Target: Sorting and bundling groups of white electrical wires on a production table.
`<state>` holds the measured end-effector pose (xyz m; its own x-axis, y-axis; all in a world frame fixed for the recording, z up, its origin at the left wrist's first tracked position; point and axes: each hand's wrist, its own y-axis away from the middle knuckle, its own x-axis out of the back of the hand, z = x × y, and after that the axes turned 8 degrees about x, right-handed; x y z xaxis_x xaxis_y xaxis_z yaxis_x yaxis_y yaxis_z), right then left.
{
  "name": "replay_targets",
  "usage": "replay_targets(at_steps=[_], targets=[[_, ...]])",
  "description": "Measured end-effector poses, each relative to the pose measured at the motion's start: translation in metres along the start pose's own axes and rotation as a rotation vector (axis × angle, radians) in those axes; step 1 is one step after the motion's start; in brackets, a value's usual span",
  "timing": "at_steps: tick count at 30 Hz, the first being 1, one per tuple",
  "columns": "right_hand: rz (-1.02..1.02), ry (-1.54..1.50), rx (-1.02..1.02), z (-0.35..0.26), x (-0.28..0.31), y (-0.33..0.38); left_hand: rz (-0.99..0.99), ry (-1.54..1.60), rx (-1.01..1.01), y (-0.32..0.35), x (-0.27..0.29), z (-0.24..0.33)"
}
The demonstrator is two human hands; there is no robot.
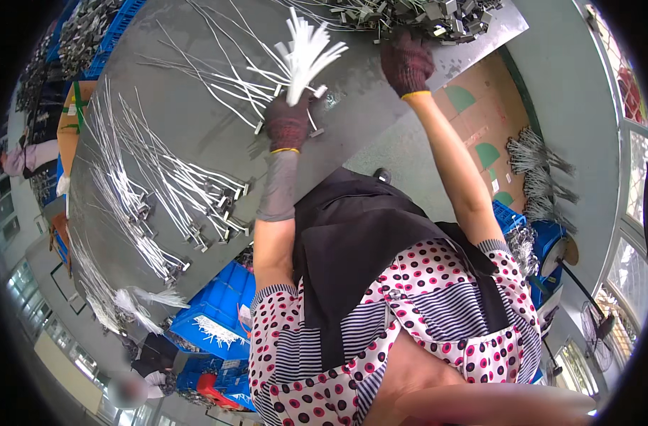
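My left hand (287, 124), in a dark red knit glove, is closed round a bundle of white strips (311, 53) that fan out above the fist. Several white wires with small end connectors (231, 96) lie on the grey tabletop around that hand. My right hand (408, 64), gloved the same way, reaches to the near edge of a heap of small dark and metallic parts with wires (438, 18). Its fingertips are hidden against the heap, so whether it grips a part is unclear.
Bunches of white wires with connectors (189, 188) lie on the tabletop (160, 92) to the left. Blue crates (214, 302) stand beside the table, below my left arm. Flattened cardboard (473, 121) and grey wire bundles (541, 170) are at the right. Other people are at the far left.
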<state>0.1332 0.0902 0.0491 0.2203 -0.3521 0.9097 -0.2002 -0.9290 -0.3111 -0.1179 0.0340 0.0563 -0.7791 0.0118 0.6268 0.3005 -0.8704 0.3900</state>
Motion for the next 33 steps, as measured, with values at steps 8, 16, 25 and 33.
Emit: replay_targets(at_steps=[8, 16, 25, 33], targets=[[-0.261, 0.009, 0.071, 0.033, -0.011, -0.031, -0.039, 1.284, 0.360, 0.002, 0.058, -0.034], [-0.180, -0.006, 0.139, 0.051, -0.019, -0.021, 0.054, 1.228, 0.257, -0.005, 0.070, -0.071], [-0.260, -0.029, 0.030, 0.042, -0.021, -0.014, 0.198, 0.734, 0.288, -0.021, 0.070, -0.061], [-0.015, 0.020, 0.290, 0.044, 0.000, 0.011, 0.134, 0.145, 0.246, -0.045, 0.053, -0.089]])
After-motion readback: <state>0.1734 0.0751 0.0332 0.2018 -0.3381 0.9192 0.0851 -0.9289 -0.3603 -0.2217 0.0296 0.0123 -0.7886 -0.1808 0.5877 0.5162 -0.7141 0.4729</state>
